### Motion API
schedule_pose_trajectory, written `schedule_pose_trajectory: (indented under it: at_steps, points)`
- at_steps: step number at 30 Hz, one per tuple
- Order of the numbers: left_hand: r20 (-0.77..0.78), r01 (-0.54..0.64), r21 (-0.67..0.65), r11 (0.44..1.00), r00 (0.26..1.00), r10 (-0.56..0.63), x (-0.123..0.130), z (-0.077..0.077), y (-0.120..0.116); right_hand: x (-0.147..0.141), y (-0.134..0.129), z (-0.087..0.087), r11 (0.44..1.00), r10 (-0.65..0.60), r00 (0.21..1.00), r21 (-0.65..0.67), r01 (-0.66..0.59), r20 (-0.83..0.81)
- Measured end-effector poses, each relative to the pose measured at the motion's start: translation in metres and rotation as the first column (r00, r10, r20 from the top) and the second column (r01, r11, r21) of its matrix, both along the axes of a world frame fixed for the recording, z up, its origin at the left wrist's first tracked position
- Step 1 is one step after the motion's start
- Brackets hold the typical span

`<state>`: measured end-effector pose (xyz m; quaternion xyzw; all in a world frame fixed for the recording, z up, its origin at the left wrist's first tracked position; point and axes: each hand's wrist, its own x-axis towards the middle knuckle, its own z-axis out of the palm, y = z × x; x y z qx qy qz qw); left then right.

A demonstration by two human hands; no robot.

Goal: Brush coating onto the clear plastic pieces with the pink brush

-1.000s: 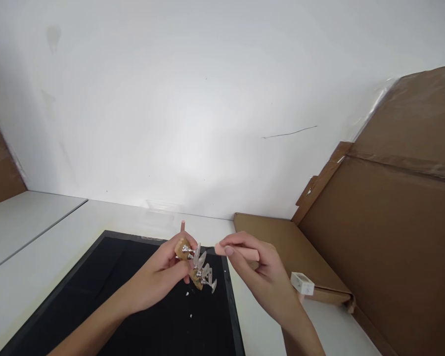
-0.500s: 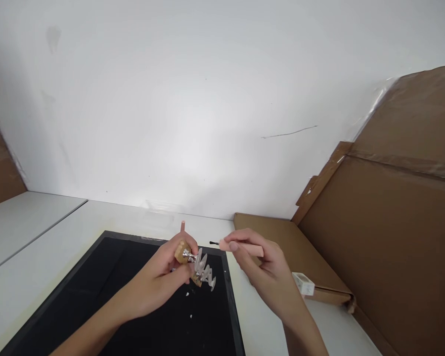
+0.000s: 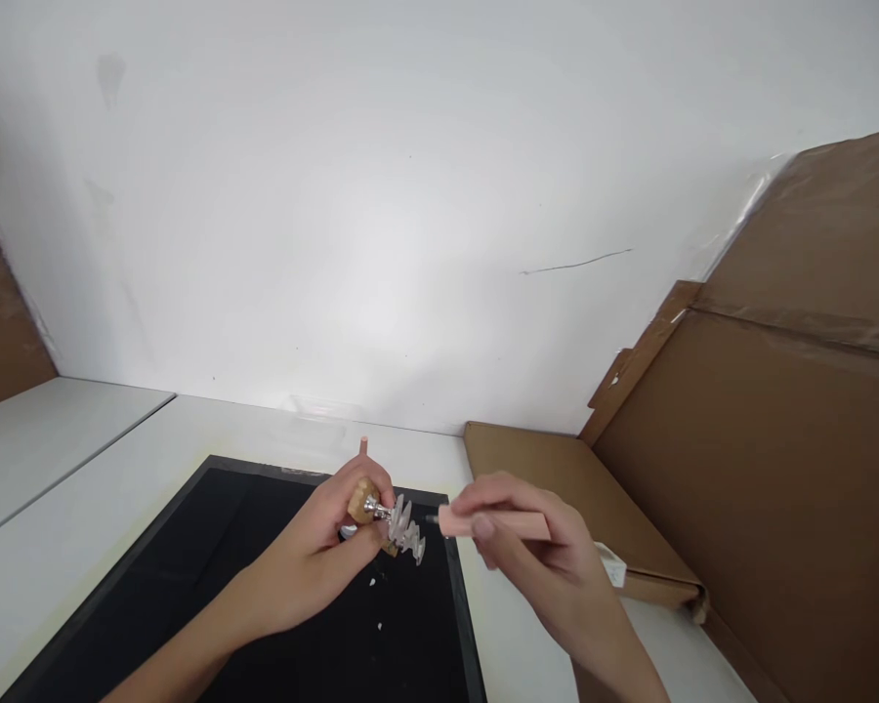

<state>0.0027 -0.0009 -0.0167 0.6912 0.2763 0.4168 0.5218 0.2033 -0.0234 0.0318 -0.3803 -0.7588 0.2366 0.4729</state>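
Note:
My left hand (image 3: pixel 329 522) is closed around a stand with a knobby tan base (image 3: pixel 363 498) and silver stems. Fixed to it is a row of pale, translucent nail tips (image 3: pixel 406 532) that fan out to the right. A thin pink end (image 3: pixel 364 446) pokes up behind my left fingers; the rest of it is hidden. My right hand (image 3: pixel 534 547) pinches a nail polish brush by its pink handle (image 3: pixel 505 524). Its dark bristle end (image 3: pixel 431 519) points left, close beside the nail tips; whether it touches them I cannot tell.
Under my hands lies a black mat (image 3: pixel 264 557) with small white flecks on it, on a white table (image 3: pixel 103 498). A flat cardboard box (image 3: pixel 557 478) is at the right, with a small white box (image 3: pixel 611 564) by its edge. Tall cardboard (image 3: pixel 776 469) stands farther right.
My right hand has moved right and slightly down with the brush, and the brush end now sits lower, level with the nail tips. My left hand has hardly moved.

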Motion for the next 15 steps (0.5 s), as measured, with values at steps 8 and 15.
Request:
schedule_pose_trajectory:
  at_steps: [8,15]
  points:
    - [-0.073,-0.056,0.127,0.990,0.995,0.066,0.0010,0.0029,-0.0009,-0.0049,0.0031,0.0004,0.991,-0.132,0.989,0.006,0.132,0.064]
    - [-0.076,-0.058,0.143,0.988,0.995,0.069,0.0016,0.0022,0.0013,-0.0032,-0.0015,0.0007,1.000,0.023,0.999,-0.002,-0.023,0.042]
